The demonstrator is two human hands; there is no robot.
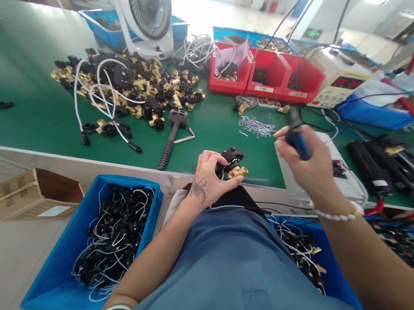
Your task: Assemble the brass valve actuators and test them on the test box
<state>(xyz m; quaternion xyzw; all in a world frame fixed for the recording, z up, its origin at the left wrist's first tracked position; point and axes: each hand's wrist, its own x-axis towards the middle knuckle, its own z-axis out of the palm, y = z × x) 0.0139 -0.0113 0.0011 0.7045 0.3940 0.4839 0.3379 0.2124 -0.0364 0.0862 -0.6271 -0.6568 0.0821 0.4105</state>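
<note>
My left hand (209, 178) is closed round a small brass valve with a black coil on top (233, 163), held at the near edge of the green bench (39, 115). A thin white wire trails from the valve toward my lap. My right hand (306, 159) is wrapped round a tool with a blue handle (299, 140), held upright a little to the right of the valve and apart from it. The tool's dark tip points up and away. A white bead bracelet (337, 215) circles my right wrist.
A heap of brass-and-black valves with white cables (130, 87) lies at the back left, a black mallet (171, 136) before it. Loose metal clips (257, 126), red bins (268, 73), a white fan (148, 18) and a meter (341, 84) stand behind. Blue crates (92, 245) of wired parts flank my lap.
</note>
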